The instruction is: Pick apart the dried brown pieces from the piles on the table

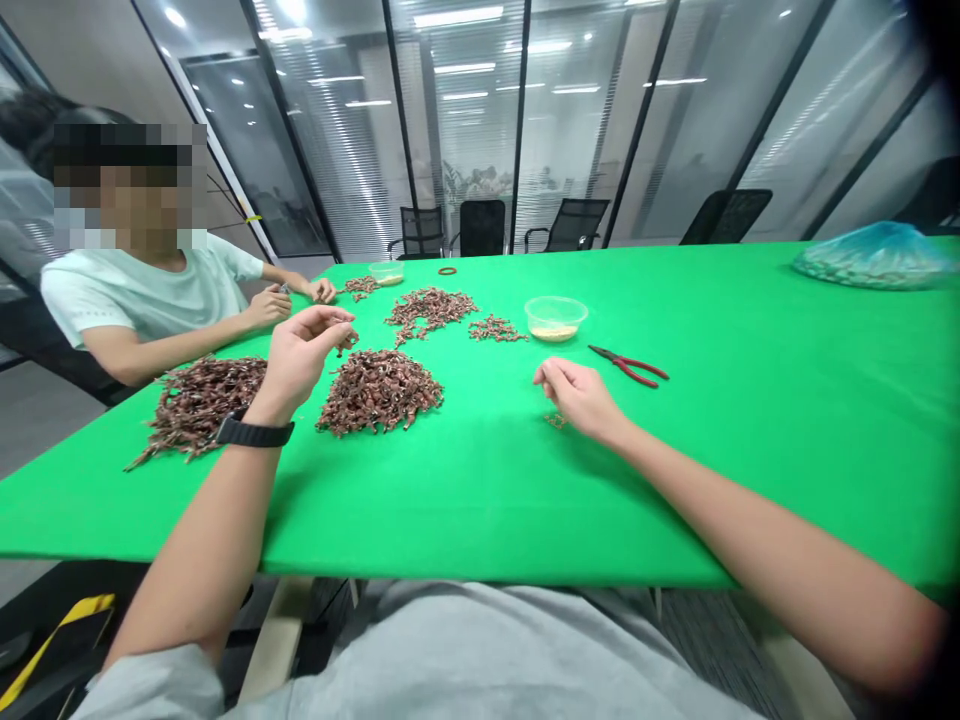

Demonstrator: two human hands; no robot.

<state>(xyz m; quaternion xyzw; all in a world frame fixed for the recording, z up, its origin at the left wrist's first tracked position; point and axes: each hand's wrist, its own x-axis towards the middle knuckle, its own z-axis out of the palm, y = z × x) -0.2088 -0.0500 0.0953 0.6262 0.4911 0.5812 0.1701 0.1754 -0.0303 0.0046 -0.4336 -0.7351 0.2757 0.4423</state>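
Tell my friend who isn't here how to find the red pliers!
On the big green table, find the person's right hand. Just beyond it lie the red-handled pliers, beside a clear plastic tub, the only tool in sight.

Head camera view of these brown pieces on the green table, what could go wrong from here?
The large pile of reddish-brown pieces lies close to the pile by the co-worker, so they might mix. The loose bits under the right hand could be swept aside. The red-handled pliers near that hand could be knocked against the plastic tub.
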